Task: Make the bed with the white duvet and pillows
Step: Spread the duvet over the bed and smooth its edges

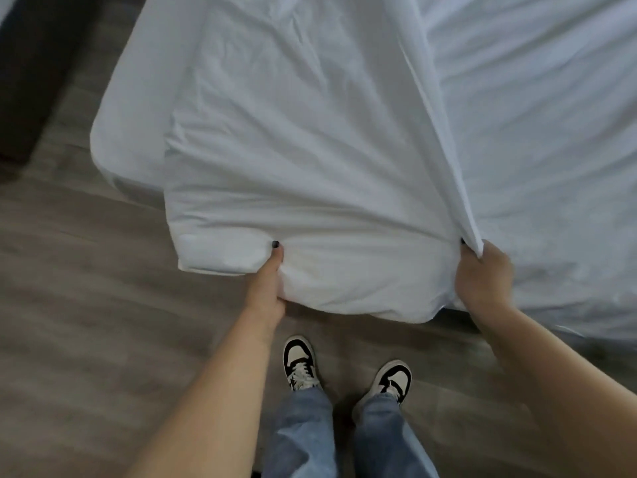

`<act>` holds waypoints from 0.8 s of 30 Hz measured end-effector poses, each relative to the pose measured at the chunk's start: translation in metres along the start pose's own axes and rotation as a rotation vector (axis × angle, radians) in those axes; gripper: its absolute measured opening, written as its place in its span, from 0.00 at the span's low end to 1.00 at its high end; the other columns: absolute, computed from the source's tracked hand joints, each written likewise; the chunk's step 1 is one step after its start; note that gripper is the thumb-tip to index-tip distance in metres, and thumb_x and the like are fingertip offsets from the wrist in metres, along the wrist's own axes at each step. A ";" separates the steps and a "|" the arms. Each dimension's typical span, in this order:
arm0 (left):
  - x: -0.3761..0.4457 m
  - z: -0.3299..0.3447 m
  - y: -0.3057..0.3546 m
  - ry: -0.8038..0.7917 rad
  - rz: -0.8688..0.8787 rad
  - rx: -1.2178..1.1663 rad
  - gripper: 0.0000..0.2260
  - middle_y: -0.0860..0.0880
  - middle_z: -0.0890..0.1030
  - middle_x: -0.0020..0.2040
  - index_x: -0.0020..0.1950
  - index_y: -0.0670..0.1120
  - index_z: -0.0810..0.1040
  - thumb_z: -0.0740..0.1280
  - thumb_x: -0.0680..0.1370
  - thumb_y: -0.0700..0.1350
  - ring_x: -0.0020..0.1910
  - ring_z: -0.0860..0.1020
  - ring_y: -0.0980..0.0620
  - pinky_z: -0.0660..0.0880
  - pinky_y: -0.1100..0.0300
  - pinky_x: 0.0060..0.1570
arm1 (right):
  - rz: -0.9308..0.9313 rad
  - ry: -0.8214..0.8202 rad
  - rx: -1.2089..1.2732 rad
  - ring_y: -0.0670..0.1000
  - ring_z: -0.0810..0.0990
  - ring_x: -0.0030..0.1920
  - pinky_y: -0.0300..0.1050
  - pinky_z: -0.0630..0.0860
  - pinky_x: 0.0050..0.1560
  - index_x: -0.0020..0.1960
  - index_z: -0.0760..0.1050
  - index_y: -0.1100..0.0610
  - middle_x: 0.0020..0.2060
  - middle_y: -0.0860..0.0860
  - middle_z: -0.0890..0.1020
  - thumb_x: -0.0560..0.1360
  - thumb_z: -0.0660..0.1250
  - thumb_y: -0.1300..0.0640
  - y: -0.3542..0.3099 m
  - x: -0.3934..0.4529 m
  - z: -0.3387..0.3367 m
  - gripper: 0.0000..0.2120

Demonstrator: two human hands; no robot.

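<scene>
Both hands grip the white duvet (310, 160) edge at the bed's foot: left hand (267, 284), right hand (482, 277); no writing readable

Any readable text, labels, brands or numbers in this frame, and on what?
None. The white duvet, gripped by the left hand and right hand, shows no tag or print. The black-and-white sneakers show no legible brand mark.

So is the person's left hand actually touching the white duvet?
Touching. The head view shows the left hand gripping the near edge of the white duvet, thumb pressed on top and fabric bunched against the palm.
</scene>
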State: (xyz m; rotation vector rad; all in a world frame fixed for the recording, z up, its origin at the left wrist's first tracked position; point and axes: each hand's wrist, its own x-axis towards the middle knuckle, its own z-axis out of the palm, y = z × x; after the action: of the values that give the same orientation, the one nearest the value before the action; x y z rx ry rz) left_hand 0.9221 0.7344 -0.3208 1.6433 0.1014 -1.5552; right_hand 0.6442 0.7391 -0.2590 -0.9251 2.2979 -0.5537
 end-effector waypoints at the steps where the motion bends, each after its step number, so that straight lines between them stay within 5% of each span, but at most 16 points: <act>1: 0.001 -0.001 -0.003 0.069 0.002 0.039 0.16 0.47 0.84 0.56 0.57 0.48 0.81 0.75 0.73 0.52 0.53 0.83 0.48 0.79 0.51 0.53 | 0.023 -0.024 -0.024 0.57 0.71 0.39 0.48 0.64 0.37 0.44 0.73 0.66 0.36 0.57 0.75 0.79 0.55 0.60 0.004 -0.004 -0.001 0.12; 5: -0.001 -0.011 -0.005 0.388 0.065 0.081 0.15 0.50 0.83 0.50 0.44 0.47 0.79 0.80 0.68 0.53 0.46 0.81 0.51 0.78 0.57 0.52 | 0.119 -0.215 -0.166 0.58 0.74 0.39 0.47 0.65 0.37 0.41 0.72 0.64 0.35 0.58 0.76 0.80 0.54 0.61 0.002 -0.008 0.012 0.14; 7: -0.002 -0.016 0.001 0.475 0.086 0.077 0.18 0.50 0.81 0.50 0.47 0.44 0.78 0.81 0.67 0.51 0.46 0.80 0.50 0.76 0.60 0.49 | 0.123 -0.263 -0.226 0.58 0.74 0.37 0.47 0.66 0.37 0.38 0.71 0.62 0.34 0.57 0.75 0.79 0.55 0.62 -0.004 -0.002 0.015 0.12; 9: 0.000 -0.019 0.012 0.560 0.095 0.101 0.26 0.48 0.79 0.54 0.58 0.41 0.75 0.81 0.66 0.49 0.49 0.79 0.49 0.75 0.60 0.51 | 0.073 -0.241 -0.242 0.60 0.76 0.44 0.47 0.69 0.40 0.47 0.70 0.62 0.42 0.57 0.77 0.76 0.58 0.62 -0.008 0.003 0.014 0.04; 12: 0.000 -0.015 0.029 0.720 0.187 0.293 0.36 0.43 0.68 0.67 0.71 0.40 0.62 0.78 0.69 0.43 0.64 0.71 0.42 0.69 0.52 0.63 | -0.150 -0.114 -0.233 0.60 0.73 0.60 0.54 0.73 0.54 0.71 0.57 0.56 0.66 0.56 0.68 0.73 0.67 0.57 -0.020 0.010 0.010 0.31; 14: -0.007 0.001 0.035 0.768 0.397 0.511 0.38 0.41 0.58 0.74 0.75 0.43 0.57 0.74 0.70 0.40 0.71 0.62 0.39 0.58 0.47 0.71 | -0.372 -0.020 -0.310 0.60 0.72 0.62 0.55 0.75 0.52 0.74 0.54 0.55 0.68 0.56 0.64 0.73 0.69 0.55 -0.037 0.018 0.011 0.35; 16: -0.015 0.021 0.038 0.654 0.708 0.740 0.38 0.41 0.53 0.77 0.76 0.42 0.55 0.72 0.71 0.40 0.74 0.57 0.39 0.54 0.44 0.72 | -0.559 0.059 -0.419 0.61 0.74 0.57 0.50 0.72 0.43 0.70 0.62 0.58 0.64 0.57 0.68 0.74 0.67 0.57 -0.050 0.031 0.014 0.27; 19: -0.021 0.060 0.042 0.268 1.018 1.087 0.34 0.42 0.51 0.79 0.77 0.43 0.56 0.68 0.75 0.41 0.78 0.51 0.43 0.52 0.42 0.73 | -0.573 0.079 -0.454 0.59 0.74 0.44 0.47 0.67 0.40 0.54 0.74 0.62 0.50 0.58 0.76 0.79 0.60 0.59 -0.073 0.054 0.010 0.09; 24: -0.015 0.138 0.047 -0.092 1.198 1.571 0.29 0.45 0.45 0.81 0.81 0.48 0.49 0.56 0.83 0.52 0.79 0.42 0.42 0.44 0.37 0.73 | -0.268 0.012 0.047 0.53 0.68 0.34 0.46 0.61 0.32 0.39 0.74 0.65 0.30 0.53 0.70 0.79 0.62 0.53 -0.072 0.090 -0.034 0.17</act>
State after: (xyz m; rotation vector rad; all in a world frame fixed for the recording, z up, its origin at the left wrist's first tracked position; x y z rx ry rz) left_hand 0.8378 0.6277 -0.2656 1.8746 -2.1680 -0.5258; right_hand 0.6040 0.6310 -0.2268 -1.2191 2.1746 -0.7235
